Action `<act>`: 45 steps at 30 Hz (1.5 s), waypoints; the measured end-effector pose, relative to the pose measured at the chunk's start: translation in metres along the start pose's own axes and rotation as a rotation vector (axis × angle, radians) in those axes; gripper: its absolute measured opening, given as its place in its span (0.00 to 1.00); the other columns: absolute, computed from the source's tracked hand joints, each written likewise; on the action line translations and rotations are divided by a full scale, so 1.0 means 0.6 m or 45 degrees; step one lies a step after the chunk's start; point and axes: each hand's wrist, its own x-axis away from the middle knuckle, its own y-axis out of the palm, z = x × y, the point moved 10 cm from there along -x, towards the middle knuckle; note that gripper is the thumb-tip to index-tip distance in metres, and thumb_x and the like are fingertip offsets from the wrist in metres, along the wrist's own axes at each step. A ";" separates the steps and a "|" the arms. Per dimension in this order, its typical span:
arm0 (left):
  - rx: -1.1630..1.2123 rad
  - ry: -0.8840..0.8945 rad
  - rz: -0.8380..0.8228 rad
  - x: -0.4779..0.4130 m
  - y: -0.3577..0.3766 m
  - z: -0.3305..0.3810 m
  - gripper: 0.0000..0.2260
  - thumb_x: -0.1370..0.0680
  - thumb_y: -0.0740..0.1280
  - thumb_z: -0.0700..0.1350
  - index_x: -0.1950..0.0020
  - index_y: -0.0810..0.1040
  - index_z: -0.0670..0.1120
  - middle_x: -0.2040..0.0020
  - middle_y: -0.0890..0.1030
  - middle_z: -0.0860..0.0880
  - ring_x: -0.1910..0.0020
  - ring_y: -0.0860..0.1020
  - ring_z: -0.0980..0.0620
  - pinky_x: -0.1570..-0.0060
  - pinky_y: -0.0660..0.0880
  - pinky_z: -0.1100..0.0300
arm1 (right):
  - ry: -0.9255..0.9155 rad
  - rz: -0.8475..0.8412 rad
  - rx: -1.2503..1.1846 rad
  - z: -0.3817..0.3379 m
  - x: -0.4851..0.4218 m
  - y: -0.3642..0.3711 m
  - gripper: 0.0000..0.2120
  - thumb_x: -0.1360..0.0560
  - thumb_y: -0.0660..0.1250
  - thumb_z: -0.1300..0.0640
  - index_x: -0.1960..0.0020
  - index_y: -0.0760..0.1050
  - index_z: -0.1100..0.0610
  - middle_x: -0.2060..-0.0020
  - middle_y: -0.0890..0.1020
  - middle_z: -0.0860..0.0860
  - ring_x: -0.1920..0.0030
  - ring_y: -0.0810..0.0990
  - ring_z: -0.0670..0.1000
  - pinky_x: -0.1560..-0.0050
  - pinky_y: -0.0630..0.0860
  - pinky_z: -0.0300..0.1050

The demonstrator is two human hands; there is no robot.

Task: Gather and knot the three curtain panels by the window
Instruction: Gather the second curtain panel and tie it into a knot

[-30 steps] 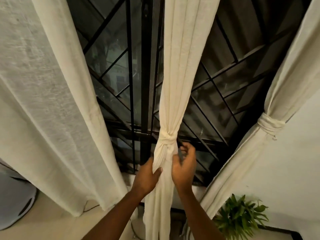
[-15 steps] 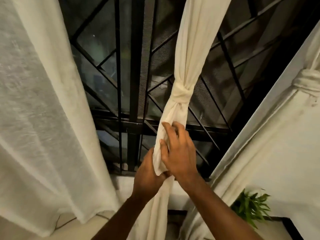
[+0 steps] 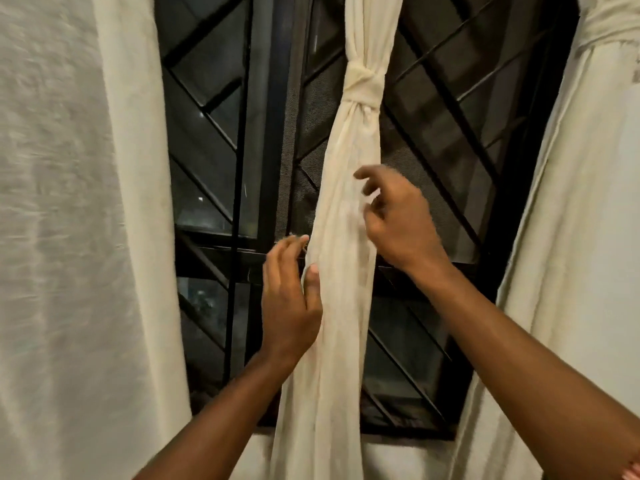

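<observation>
The middle curtain panel point(image 3: 346, 202) hangs down the centre of the frame, its knot point(image 3: 362, 81) sitting high at upper centre. The left hand point(image 3: 291, 299) rests on the panel's left edge, fingers straight and thumb touching the cloth. The right hand point(image 3: 398, 216), blurred, hovers at the right edge with fingers loosely curled, gripping nothing. The right panel point(image 3: 588, 202) looks tied at upper right; the left panel point(image 3: 86, 237) hangs loose. The likely risk is that a downward tug on the tail slackens the knot or drags it lower.
</observation>
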 end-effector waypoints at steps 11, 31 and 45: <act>-0.007 0.098 -0.036 0.043 -0.009 0.033 0.16 0.22 0.63 0.49 0.35 0.70 0.50 0.37 0.70 0.52 0.39 0.71 0.56 0.45 0.70 0.65 | 0.507 0.019 -0.279 0.039 0.122 0.051 0.15 0.25 0.69 0.50 0.40 0.70 0.47 0.47 0.79 0.48 0.49 0.79 0.46 0.47 0.79 0.47; -0.571 0.053 -0.231 0.041 -0.014 0.048 0.12 0.22 0.62 0.56 0.45 0.78 0.50 0.52 0.79 0.53 0.57 0.79 0.51 0.61 0.76 0.56 | 0.583 0.066 -0.320 0.037 0.168 0.048 0.21 0.26 0.68 0.62 0.37 0.68 0.47 0.59 0.80 0.49 0.57 0.80 0.46 0.55 0.79 0.44; -0.121 0.124 -0.207 0.108 -0.017 0.109 0.07 0.23 0.67 0.46 0.47 0.80 0.47 0.55 0.82 0.51 0.60 0.81 0.53 0.61 0.80 0.55 | 0.584 0.141 -0.233 -0.004 0.196 0.011 0.04 0.23 0.64 0.53 0.50 0.74 0.52 0.53 0.81 0.49 0.51 0.80 0.48 0.53 0.78 0.44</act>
